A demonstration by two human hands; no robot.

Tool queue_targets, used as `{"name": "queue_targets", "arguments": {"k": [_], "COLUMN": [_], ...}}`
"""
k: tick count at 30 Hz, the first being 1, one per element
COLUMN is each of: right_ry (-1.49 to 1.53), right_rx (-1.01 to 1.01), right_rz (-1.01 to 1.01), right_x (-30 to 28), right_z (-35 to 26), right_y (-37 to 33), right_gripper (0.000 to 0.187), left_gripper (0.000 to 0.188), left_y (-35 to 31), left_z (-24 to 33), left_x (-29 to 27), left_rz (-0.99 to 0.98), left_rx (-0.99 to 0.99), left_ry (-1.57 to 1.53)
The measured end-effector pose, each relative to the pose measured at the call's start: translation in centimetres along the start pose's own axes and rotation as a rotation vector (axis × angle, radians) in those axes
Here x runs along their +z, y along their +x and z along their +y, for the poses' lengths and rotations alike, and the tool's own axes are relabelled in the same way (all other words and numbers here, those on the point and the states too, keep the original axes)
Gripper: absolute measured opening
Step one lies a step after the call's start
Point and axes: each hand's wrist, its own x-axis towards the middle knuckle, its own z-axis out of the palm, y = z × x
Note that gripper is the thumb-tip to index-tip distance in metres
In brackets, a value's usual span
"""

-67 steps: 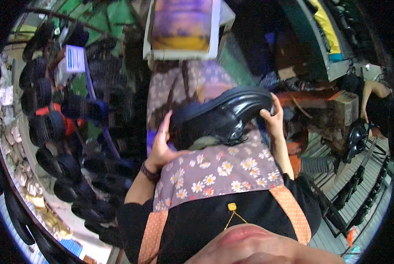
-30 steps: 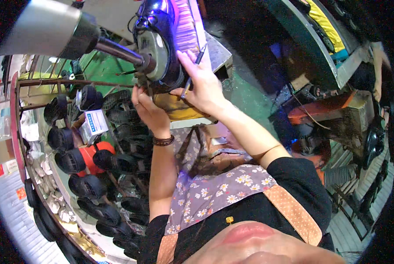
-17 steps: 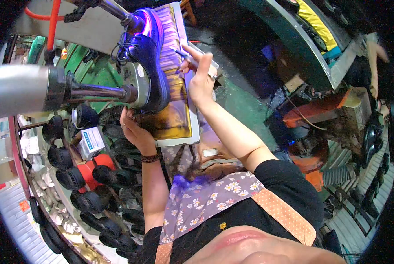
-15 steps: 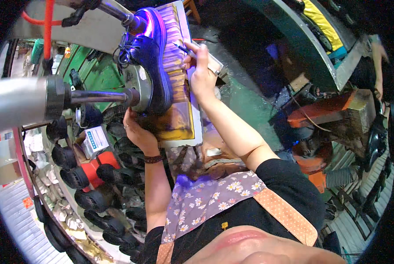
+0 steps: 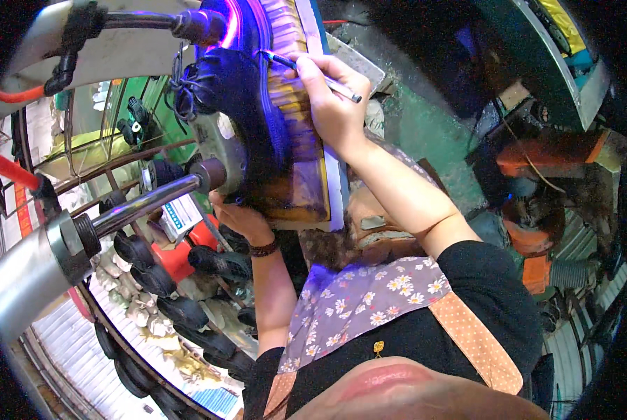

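- Right hand: fingers closed around a slim pen, its tip at the side of the black shoe just to that hand's left.
- Left hand: fingertips are lost behind the shoe's near end, so I cannot tell whether they grip.
- The shoe is just above the left hand; a grey plate hides part of it, and the upper edge cuts off its far end.
- White box, left of the left hand: its inside is out of view.
- Grey-walled trough, far right of the right hand: holds yellow material, also cut off.
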Motion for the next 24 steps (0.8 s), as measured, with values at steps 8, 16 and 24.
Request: {"name": "queue_targets", "arguments": {"k": [8,16,24], "right_ry": [-0.133,-0.263,-0.335], "right_rx": [-0.198,-0.322,-0.168], "right_rz": [-0.127,-0.248,-0.485], "right_x": [-1.3,-2.8,-6.2], "right_z": [0.3,0.0,-2.6], "right_y": [-1.1,-2.3,-2.7], "right_gripper": [0.015,0.013,0.016], "left_gripper": [0.056,0.051,0.05], "left_y": [1.1,1.7,-1.4], "left_z": [0.3,-0.6,0.3], "left_x": [-0.4,-1.3,-0.7], "left_rz": [-0.012,-0.179,-0.432], "left_rx": [-0.38,-0.601,-0.828], "left_ry": [-0.486,-0.733,-1.042]}}
